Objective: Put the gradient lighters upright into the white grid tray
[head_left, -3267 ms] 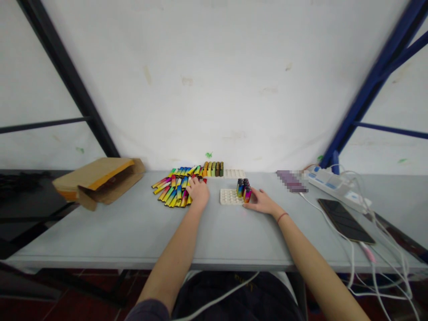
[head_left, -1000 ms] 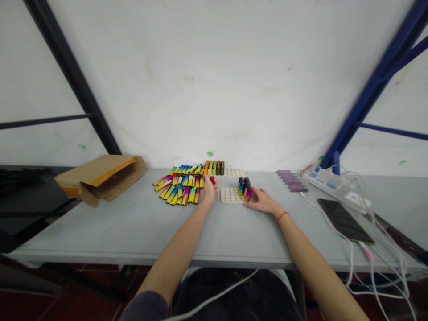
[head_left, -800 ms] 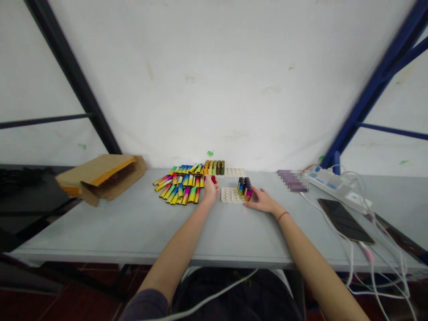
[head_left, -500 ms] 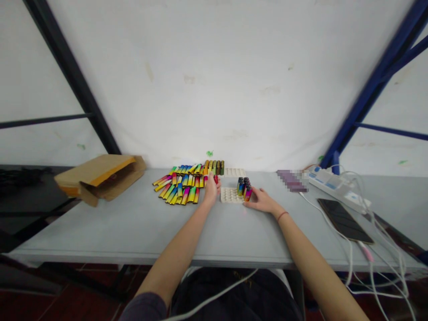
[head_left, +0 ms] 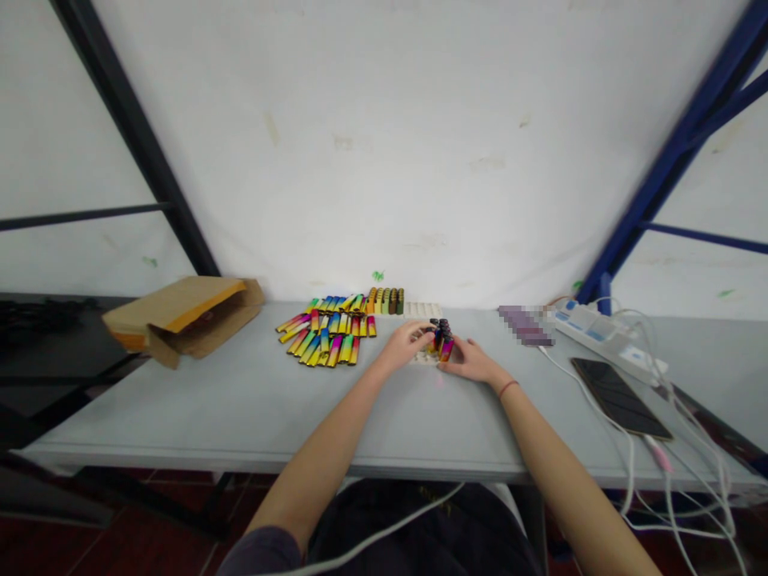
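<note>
Over the near white tray point(head_left: 423, 359), which has round holes, my left hand point(head_left: 406, 346) is closed in a pinch on a shiny gradient-coloured tube point(head_left: 431, 345). The fingers partly cover that tube and the tray's left part. At the tray's right end my right hand point(head_left: 474, 362) grips the edge, thumb at the front corner and fingers along the side. Several dark-topped tubes point(head_left: 446, 349) stand upright in the tray beside the right fingers. To the left, many similar tubes point(head_left: 324, 344) lie in loose rows on the table.
Behind stands a block of upright tubes point(head_left: 387, 302) beside a second white tray point(head_left: 423, 310). An open cardboard box point(head_left: 186, 312) lies at the left of the grey table point(head_left: 240, 424). On the right are a phone point(head_left: 618, 396), a power strip point(head_left: 606, 336) and white cables.
My left hand has moved right, from beside the loose tubes to the standing ones in the near tray, with a tube in its fingers. My right hand has stayed in place.
</note>
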{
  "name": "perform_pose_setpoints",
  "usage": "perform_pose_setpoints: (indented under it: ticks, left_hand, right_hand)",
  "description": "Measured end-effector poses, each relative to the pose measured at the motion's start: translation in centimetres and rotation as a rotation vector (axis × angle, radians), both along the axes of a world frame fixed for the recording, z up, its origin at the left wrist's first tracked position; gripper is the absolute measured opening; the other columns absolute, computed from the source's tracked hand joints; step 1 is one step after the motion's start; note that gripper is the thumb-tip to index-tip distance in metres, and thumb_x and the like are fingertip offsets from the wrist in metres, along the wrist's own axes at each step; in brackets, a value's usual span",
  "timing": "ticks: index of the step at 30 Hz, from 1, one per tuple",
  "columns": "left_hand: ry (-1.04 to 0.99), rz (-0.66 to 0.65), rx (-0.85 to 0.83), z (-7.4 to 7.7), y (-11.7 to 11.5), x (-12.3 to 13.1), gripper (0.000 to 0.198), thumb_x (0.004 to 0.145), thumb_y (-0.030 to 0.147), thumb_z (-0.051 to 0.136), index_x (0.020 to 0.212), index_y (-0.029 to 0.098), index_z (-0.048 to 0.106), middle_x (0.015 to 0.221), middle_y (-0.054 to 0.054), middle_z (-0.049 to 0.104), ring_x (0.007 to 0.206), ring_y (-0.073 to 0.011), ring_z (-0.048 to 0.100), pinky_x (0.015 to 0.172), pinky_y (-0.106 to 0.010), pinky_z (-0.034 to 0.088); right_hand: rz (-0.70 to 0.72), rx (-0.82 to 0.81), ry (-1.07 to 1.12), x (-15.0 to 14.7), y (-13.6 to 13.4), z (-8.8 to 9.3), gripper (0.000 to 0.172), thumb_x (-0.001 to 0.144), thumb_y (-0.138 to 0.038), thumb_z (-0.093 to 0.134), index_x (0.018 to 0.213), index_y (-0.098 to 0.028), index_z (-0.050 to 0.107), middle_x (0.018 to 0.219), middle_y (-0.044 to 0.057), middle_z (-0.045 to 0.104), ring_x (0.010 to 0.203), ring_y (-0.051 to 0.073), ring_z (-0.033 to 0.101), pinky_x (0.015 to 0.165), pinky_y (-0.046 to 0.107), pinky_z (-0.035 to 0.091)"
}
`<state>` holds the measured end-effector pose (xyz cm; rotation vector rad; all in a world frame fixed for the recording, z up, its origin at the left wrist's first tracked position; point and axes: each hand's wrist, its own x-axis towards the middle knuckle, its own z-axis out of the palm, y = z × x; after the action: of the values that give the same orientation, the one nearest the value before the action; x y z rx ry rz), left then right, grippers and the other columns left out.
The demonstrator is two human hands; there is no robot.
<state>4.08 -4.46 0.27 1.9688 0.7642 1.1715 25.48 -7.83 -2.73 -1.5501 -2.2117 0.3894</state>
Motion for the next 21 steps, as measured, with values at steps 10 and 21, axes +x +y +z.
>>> perform_pose_setpoints:
  ticks: [10,21]
  left_hand:
    - [0.043,0.019,0.029,-0.40,-0.38,0.28,0.027,0.083,0.037,0.064,0.100,0.019,0.074,0.101,-0.009,0.070,0.084,-0.0184,0.064,0.078,-0.029,0.051]
    - [0.193,0.096,0.167,-0.10,-0.42,0.00,0.023,0.085,0.040,0.061,0.098,0.023,0.069,0.100,-0.007,0.068,0.092,-0.0218,0.061,0.091,-0.033,0.044]
  right_hand:
    - [0.012,0.013,0.003,0.06,0.13,-0.19,0.068,0.080,-0.052,0.064,0.133,-0.014,0.049,0.115,0.013,0.067,0.101,0.028,0.061,0.101,0.051,0.037]
    - [-0.016,0.023,0.007,-0.10,-0.08,-0.02,0.062,0.079,-0.052,0.063,0.128,-0.015,0.053,0.106,0.011,0.068,0.097,0.028,0.060,0.095,0.047,0.041]
